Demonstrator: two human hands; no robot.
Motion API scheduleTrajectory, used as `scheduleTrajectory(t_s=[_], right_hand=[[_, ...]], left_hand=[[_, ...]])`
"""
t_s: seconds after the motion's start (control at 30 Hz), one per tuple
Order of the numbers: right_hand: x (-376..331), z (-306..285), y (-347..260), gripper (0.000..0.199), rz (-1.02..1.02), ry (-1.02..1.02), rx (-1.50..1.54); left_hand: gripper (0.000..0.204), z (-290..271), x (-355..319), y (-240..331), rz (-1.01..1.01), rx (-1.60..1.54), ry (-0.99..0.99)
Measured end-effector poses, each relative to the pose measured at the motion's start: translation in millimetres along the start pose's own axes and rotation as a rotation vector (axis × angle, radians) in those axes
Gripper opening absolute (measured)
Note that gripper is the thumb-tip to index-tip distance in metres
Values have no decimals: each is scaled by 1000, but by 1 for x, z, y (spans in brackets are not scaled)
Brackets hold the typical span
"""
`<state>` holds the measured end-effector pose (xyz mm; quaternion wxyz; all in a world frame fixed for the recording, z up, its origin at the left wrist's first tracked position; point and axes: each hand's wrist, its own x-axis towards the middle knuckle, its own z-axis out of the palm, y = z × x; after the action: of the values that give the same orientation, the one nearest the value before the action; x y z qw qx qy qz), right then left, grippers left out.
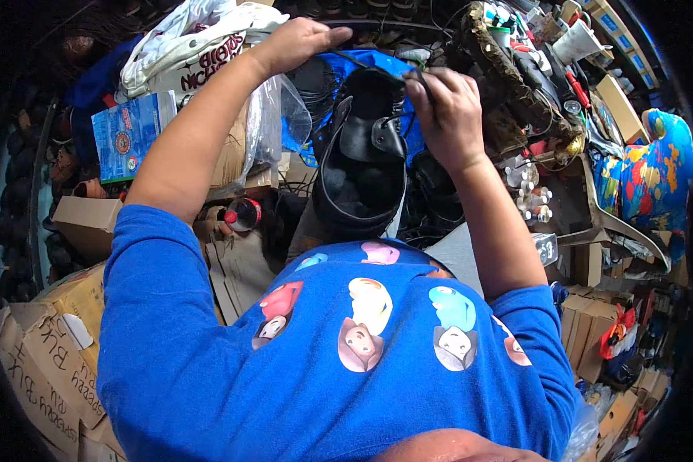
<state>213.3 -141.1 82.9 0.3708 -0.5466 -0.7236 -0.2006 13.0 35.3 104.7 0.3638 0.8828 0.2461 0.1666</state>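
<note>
Blue shirt (308, 377), shoe (366, 150) fore-and-aft, toe bodyward, left hand (300, 44) and right hand (448, 112) gripping lace (352, 59)

Dark handwriting (46, 404) on cardboard (15, 331), maroon letters (212, 65) on white cloth (150, 65), perhaps print (123, 144) on blue packet (109, 163)

Cluttered shoe workshop: black shoe (368, 140), cardboard boxes (50, 385), small bottles (533, 202).

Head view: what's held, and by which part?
The right hand apparently pinches a thin black lace partway along it; whether the left hand grips the lace too cannot be told.
</note>
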Motion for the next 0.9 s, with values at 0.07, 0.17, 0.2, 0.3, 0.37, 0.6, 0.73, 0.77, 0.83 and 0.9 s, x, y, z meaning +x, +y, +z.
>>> scheduleTrajectory(t_s=[0.07,0.17,0.2,0.3,0.37,0.6,0.73,0.77,0.83,0.9], right_hand=[[-26,-3,-1,14,129,-71,110],[-58,-11,5,19,338,-219,149],[-71,-14,12,21,433,-303,190],[-124,-11,17,29,785,-285,554],[-161,-8,26,33,1088,-338,869],[-154,-47,34,44,1282,-837,1263],[-160,-78,63,24,1105,-1364,276],[-149,-77,63,25,1108,-1363,209],[-141,-59,60,34,922,-953,373],[-126,-25,40,36,920,-501,753]], left_hand=[[51,-3,-7,-22,-43,39,28],[54,-13,-28,-74,-161,302,145],[53,-15,-38,-72,-201,472,151],[47,-14,-59,-91,-225,752,221],[47,-5,-66,-94,-257,801,198],[36,23,-66,-72,-307,1023,239],[37,46,-56,-58,-59,274,158],[39,56,-56,-60,-140,-31,87],[41,65,-50,-53,-259,-362,-94],[39,71,-46,-49,-290,-351,-126]])
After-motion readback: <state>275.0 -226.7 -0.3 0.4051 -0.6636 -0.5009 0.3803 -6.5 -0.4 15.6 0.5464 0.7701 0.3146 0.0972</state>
